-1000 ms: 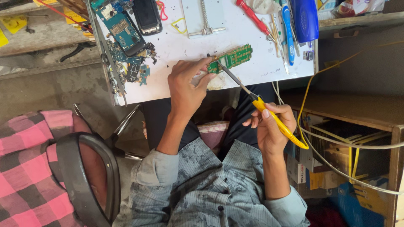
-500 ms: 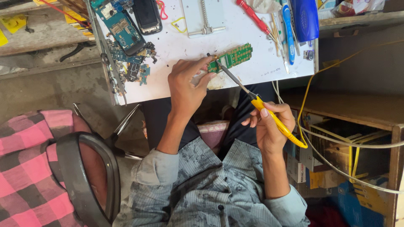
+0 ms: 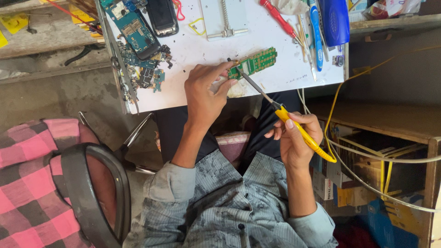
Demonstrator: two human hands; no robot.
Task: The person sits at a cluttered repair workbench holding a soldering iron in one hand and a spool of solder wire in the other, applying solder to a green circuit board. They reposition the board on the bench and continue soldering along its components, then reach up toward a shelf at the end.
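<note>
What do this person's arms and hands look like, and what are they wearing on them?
Both hands, the left hand and the right hand, are bare: no gloves, and no rings or watch that can be seen. The forearms are bare too. The sleeves of a grey-blue shirt with fine stripes and a mottled pattern are pushed up to about the elbows.

- One green circuit board [image 3: 253, 63] near the front edge of the white tabletop [image 3: 275, 78]
- One yellow-handled soldering iron [image 3: 294, 126]
- Two hands: left hand [image 3: 204, 94], right hand [image 3: 294, 142]
- One blue circuit board [image 3: 131, 25] by the far left corner
- One dark phone [image 3: 161, 16] beside it
- One red-handled screwdriver [image 3: 278, 18] near the far edge
- One metal clamp plate [image 3: 224, 18] at the far edge
- One blue case [image 3: 335, 18] at the far right corner
</note>
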